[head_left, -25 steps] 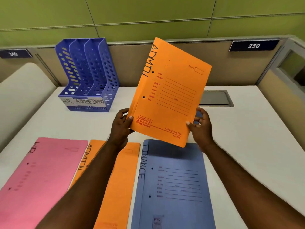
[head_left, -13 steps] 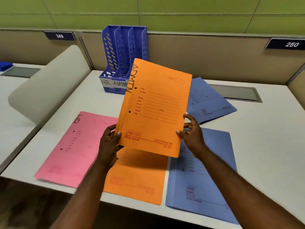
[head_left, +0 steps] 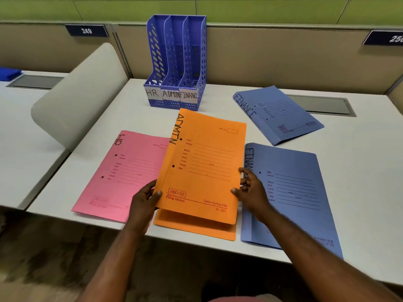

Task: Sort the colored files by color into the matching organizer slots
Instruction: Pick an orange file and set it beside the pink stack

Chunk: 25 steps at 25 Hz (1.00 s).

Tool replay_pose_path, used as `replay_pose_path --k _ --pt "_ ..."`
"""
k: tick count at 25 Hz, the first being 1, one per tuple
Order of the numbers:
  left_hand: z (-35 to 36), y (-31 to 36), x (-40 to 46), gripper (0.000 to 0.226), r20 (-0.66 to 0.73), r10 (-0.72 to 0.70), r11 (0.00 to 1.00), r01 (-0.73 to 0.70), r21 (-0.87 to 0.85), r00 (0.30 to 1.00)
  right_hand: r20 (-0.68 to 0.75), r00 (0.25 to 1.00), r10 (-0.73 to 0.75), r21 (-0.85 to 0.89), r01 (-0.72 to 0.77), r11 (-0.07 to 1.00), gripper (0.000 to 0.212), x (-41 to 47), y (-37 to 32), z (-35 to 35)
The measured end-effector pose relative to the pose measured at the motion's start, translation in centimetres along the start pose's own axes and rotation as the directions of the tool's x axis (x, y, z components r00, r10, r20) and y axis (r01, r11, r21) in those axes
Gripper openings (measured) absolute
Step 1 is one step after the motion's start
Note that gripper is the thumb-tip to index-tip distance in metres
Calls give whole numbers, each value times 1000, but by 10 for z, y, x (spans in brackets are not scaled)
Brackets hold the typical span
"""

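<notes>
Now both hands pinch the orange folder point(head_left: 205, 164): left hand point(head_left: 145, 198) at its lower left edge, right hand point(head_left: 250, 190) at its right edge, thumbs on top.

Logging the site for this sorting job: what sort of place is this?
Most likely an open-plan office workstation. Beige partition panels carry numbered dark nameplates, such as 249; the white desk has a grey cable hatch; and the blue plastic three-slot organizer is labelled HR, ADMIN and FINANCE.
</notes>
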<state>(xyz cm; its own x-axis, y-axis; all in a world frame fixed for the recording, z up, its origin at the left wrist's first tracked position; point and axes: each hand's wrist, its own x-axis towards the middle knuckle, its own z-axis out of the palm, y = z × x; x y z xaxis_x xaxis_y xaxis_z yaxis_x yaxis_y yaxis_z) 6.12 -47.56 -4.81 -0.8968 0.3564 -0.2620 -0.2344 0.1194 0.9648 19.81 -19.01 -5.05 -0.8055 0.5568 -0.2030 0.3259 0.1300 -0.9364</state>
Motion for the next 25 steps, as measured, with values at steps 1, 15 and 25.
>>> replay_pose_path --k 1,15,25 --pt "-3 -7 -2 36 3 -12 999 12 47 1000 4 1000 15 -18 -15 1000 68 -4 3 2" --pt "1 -30 -9 39 -51 -7 861 32 508 999 -54 994 95 -434 -109 894 57 -17 16 26" --pt "31 6 17 37 -101 171 823 -86 561 980 -150 982 -113 -504 22 863 28 -7 3 5"
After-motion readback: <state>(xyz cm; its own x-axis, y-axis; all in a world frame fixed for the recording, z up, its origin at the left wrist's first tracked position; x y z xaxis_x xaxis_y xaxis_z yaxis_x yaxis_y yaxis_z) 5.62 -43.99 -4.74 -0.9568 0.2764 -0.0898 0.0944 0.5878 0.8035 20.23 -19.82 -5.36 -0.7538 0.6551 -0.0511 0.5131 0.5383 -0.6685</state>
